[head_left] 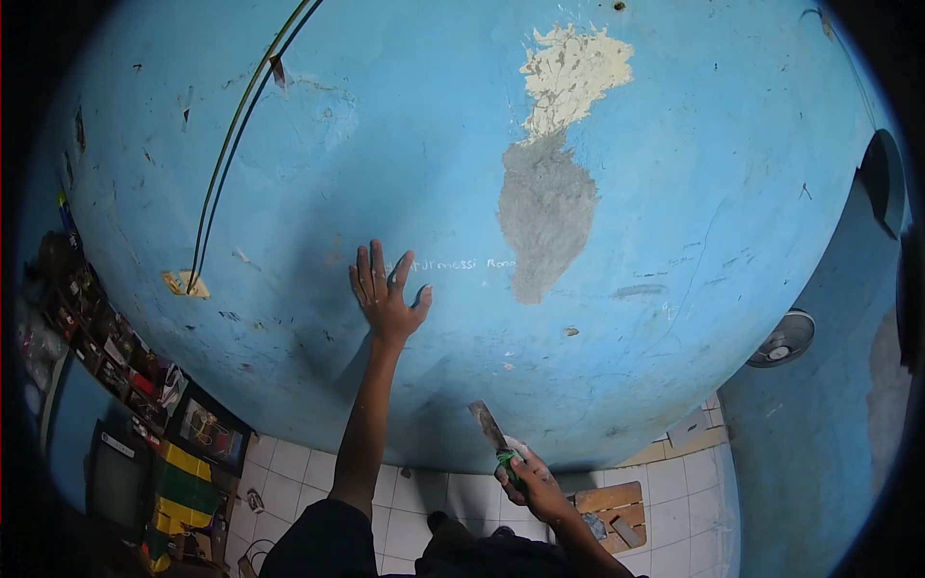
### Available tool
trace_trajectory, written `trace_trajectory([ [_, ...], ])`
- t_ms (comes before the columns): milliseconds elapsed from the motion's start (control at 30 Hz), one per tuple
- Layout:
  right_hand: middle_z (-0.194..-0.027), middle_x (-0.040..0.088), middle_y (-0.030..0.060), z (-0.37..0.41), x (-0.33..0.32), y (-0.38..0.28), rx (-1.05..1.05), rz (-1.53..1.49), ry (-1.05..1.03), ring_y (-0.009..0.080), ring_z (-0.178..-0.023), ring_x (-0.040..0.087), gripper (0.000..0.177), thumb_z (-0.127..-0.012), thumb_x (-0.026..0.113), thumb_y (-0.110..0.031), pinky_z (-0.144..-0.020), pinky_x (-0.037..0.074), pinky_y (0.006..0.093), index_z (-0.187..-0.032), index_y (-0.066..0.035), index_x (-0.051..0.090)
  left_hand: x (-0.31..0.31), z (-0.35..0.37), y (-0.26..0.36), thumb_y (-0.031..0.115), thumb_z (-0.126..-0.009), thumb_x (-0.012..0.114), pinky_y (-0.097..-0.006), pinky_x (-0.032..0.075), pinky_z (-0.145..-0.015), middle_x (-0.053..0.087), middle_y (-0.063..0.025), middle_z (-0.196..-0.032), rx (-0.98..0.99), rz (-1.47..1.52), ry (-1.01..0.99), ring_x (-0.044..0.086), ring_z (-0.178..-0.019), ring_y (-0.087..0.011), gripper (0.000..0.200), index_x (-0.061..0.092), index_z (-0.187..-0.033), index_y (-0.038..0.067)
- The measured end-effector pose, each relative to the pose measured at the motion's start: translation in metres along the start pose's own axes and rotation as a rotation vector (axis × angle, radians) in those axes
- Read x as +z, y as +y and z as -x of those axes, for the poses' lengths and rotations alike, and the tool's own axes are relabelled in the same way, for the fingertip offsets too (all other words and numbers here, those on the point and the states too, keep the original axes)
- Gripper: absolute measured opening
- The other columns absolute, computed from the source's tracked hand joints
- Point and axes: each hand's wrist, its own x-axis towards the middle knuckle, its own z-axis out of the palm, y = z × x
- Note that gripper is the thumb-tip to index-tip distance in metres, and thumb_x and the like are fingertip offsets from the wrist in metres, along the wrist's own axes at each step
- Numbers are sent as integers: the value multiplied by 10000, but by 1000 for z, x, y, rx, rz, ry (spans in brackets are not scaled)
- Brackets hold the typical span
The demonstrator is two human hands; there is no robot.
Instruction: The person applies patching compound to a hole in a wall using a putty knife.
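Observation:
My left hand (pixel 388 303) is raised to the blue wall (pixel 443 125) with its fingers spread, and the palm seems to rest on it. White handwriting runs along the wall beside the fingertips. Lower down, my right hand (pixel 535 485) grips a putty knife (pixel 488 424) by its green handle, its blade pointing up and to the left. Whitish smears show on this hand. On the wall above are a grey patch (pixel 547 212) and, joined to its top, a rough cream patch (pixel 570 75) with ragged edges.
A wooden board (pixel 617 501) with a grey block on it lies on the white tiled floor (pixel 400 491). Two cables (pixel 224 144) run down to a yellowed wall socket (pixel 185 283). Shelves and a television (pixel 120 472) stand left; a fan (pixel 782 339) is at right.

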Motion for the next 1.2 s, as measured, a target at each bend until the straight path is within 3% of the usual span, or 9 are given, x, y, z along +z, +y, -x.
trace_trajectory([
  [167, -857, 564, 28, -5, -1, 0, -23, -25, -2, 66, -562, 415, 464, -1036, 424, -290, -478, 296, 190, -1460, -114, 357, 0, 0, -1, 431, -819, 648, -604, 209, -1120, 308, -196, -1559, 0, -2, -6, 280, -1428, -419, 601, 526, -1379, 249],
  [267, -846, 547, 74, -8, 1, -2, -89, -2, 20, 77, -509, 378, 491, -1035, 402, -284, -441, 300, 204, -1483, -120, 286, 0, 1, -1, 427, -816, 651, -600, 204, -1123, 309, -195, -1559, -6, 2, -6, 278, -1430, -414, 600, 529, -1377, 250],
  [400, -971, 581, 84, -6, 1, -10, -180, -6, 37, 85, -554, 465, 533, -1029, 453, -320, -435, 362, 228, -1490, -110, 286, 0, 1, -1, 422, -807, 660, -592, 201, -1126, 316, -186, -1559, -7, 9, -3, 276, -1435, -401, 604, 535, -1373, 253],
  [600, -950, 588, 93, -18, -35, -32, -415, 470, 294, 102, -570, 515, 588, -981, 586, -249, -444, 425, 229, -1473, -69, 319, 1, 0, -1, 425, -799, 667, -586, 208, -1125, 320, -166, -1562, -13, 14, 15, 264, -1447, -384, 609, 539, -1374, 269],
  [667, -913, 592, 64, -21, -30, -52, -474, 407, 305, 89, -614, 540, 507, -966, 612, -199, -464, 445, 227, -1388, -2, 413, 1, 0, -1, 425, -800, 666, -584, 208, -1126, 319, -162, -1564, -26, 26, 5, 257, -1454, -371, 607, 540, -1376, 279],
  [867, -791, 550, 37, -42, -17, -95, -387, 339, 278, 46, -484, 412, 406, -1014, 508, -333, -413, 293, 192, -1324, -87, 419, 3, 1, -1, 441, -827, 641, -577, 181, -1142, 313, -158, -1567, -22, 26, 23, 249, -1457, -374, 582, 532, -1378, 290],
  [967, -762, 504, 10, -62, -26, -101, -350, 250, 219, 41, -508, 397, 464, -1024, 474, -366, -427, 302, 189, -1366, -60, 409, 5, 1, -1, 466, -839, 621, -589, 185, -1136, 313, -164, -1566, -24, 19, 26, 255, -1453, -380, 573, 533, -1376, 286],
  [1033, -757, 465, -5, -71, -27, -107, -244, -8, -18, 50, -557, 402, 531, -1030, 453, -388, -453, 325, 192, -1423, -39, 375, 6, 2, -2, 481, -841, 614, -600, 191, -1129, 313, -172, -1564, -21, 20, 22, 256, -1451, -389, 575, 534, -1375, 284],
  [1200, -814, 461, 4, -88, -18, -102, -130, -304, -100, 82, -661, 421, 565, -1034, 438, -402, -479, 361, 203, -1462, -48, 337, 9, 4, -3, 517, -844, 597, -631, 227, -1098, 323, -198, -1549, -27, -4, 24, 288, -1425, -421, 586, 535, -1375, 277],
])
